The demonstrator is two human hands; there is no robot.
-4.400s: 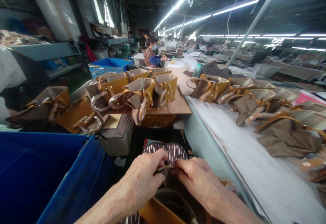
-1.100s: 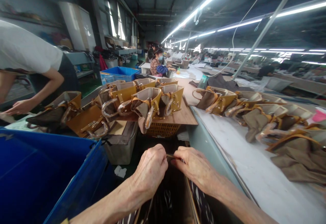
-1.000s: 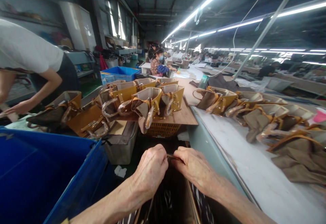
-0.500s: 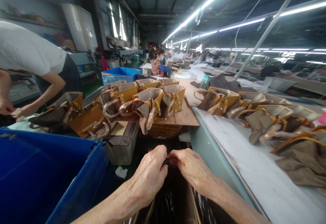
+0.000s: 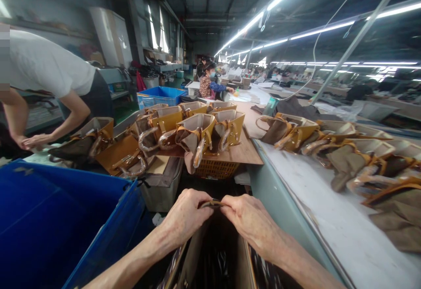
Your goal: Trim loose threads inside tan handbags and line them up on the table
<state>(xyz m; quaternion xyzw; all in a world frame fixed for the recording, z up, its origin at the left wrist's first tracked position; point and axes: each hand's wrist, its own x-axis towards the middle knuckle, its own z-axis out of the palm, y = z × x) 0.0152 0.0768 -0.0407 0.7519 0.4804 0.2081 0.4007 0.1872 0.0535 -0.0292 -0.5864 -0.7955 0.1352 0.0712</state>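
Right below me stands an open handbag (image 5: 245,258), dark inside, with a brownish lining along its side walls. My left hand (image 5: 189,216) pinches the far top edge (image 5: 213,203) of this bag between thumb and fingers. Close by on the right, my right hand (image 5: 246,216) grips the same edge, also closed. A short, slightly bowed strip of the edge shows between the two hands. Black-and-white striped material appears along the bag's outer sides. The bag's bottom is too dark to make out.
Several yellow-and-brown handbags (image 5: 195,124) with wrapped handles stand on a wooden board (image 5: 246,148) ahead. More handbags (image 5: 348,157) line the white-topped table (image 5: 296,188) at right. A large blue bin (image 5: 66,179) is at left; beyond it a co-worker (image 5: 55,61) bends over. A yellow basket (image 5: 219,169) sits under the board.
My hands have moved slightly apart, my left one to the left, so more of the bag's edge shows between them. The co-worker's hands have shifted. The view has turned a little left.
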